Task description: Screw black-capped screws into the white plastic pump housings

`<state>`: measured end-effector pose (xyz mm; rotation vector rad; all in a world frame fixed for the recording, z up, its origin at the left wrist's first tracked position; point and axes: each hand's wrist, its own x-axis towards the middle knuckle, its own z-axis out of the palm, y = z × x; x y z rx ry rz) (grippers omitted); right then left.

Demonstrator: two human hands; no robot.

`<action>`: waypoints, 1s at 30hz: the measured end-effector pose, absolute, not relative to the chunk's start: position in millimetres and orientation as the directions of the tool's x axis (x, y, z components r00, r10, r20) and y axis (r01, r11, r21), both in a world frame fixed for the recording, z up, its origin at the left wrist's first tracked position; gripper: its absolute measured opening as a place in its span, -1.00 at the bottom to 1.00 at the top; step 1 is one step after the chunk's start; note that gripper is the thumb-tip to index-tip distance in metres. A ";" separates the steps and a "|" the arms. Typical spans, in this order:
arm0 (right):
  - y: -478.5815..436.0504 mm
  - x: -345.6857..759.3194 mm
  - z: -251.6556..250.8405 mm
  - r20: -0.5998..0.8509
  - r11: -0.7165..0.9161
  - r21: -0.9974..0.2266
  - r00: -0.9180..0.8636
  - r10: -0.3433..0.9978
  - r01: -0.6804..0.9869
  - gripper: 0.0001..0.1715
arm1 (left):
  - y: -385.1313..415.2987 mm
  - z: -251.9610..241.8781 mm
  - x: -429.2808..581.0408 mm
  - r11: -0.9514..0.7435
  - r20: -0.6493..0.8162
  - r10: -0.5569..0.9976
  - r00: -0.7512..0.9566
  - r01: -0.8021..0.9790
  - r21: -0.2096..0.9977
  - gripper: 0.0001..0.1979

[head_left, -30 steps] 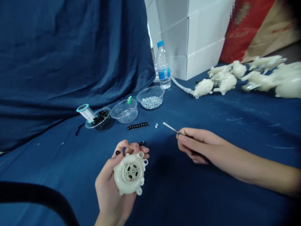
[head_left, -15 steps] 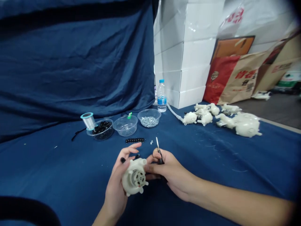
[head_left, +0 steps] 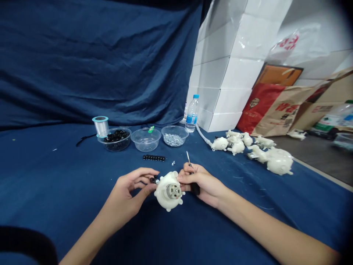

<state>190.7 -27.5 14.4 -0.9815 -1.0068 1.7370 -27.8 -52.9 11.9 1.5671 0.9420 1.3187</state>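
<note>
A cream plastic housing (head_left: 164,200) with a round motor (head_left: 174,191) set in it is held up at the centre. My right hand (head_left: 204,182) grips its right edge between thumb and fingers. Tucked in that same hand is a screwdriver (head_left: 195,187), its metal tip pointing up and away. At the housing's left side, my left hand (head_left: 132,191) is closed with thumb and fingertips at a small black part (head_left: 152,180). Beyond the hands lie a row of small black parts (head_left: 153,158) and a few loose screws (head_left: 173,163).
Clear bowls stand behind: one with black parts (head_left: 118,135), one with a green clip (head_left: 151,129) on its rim, one with screws (head_left: 173,140). A wire spool (head_left: 100,127) leans at left. A water bottle (head_left: 192,114) and several cream housings (head_left: 280,161) are at right.
My left hand has shifted from cradling the housing to its left edge, fingertips at the small black part. The housing has turned, held by the right hand. The view has tilted slightly.
</note>
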 end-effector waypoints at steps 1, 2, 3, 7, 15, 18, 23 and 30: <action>-27.1 191.2 14.6 -0.196 -0.291 -0.910 -0.312 0.930 -0.296 -0.35 | -52.2 11.1 -28.5 -0.407 0.391 0.903 0.179 0.065 0.911 -0.83; -26.9 191.4 15.0 -0.194 -0.293 -0.908 -0.319 0.928 -0.300 -0.36 | -51.5 10.4 -29.5 -0.469 0.440 0.873 0.209 0.115 0.876 -0.85; -26.6 191.5 15.4 -0.192 -0.295 -0.906 -0.327 0.925 -0.303 -0.36 | -50.7 9.8 -30.6 -0.530 0.486 0.839 0.246 0.165 0.832 -0.86; -24.1 191.8 14.8 -0.183 -0.287 -0.906 -0.324 0.928 -0.312 -0.38 | -49.2 4.7 -34.6 -0.709 0.609 0.703 0.367 0.289 0.643 -0.83; -26.4 193.0 16.0 -0.063 -0.130 -0.949 -0.231 0.971 -0.287 -0.40 | -50.6 -5.7 -38.2 -0.803 0.701 0.584 0.410 0.419 0.424 -0.78; -31.6 191.2 19.2 0.020 -0.035 -0.967 -0.215 0.976 -0.251 -0.40 | -50.0 -5.2 -41.3 -0.828 0.727 0.509 0.461 0.494 0.266 -0.77; -38.8 187.7 21.3 0.064 0.020 -0.973 -0.183 0.981 -0.231 -0.36 | -52.0 -5.2 -42.2 -0.841 0.737 0.463 0.492 0.507 0.190 -0.78; -38.1 186.3 19.1 0.061 0.023 -0.975 -0.164 0.985 -0.220 -0.36 | -54.7 -5.5 -37.0 -0.791 0.647 0.591 0.482 0.503 0.349 -0.82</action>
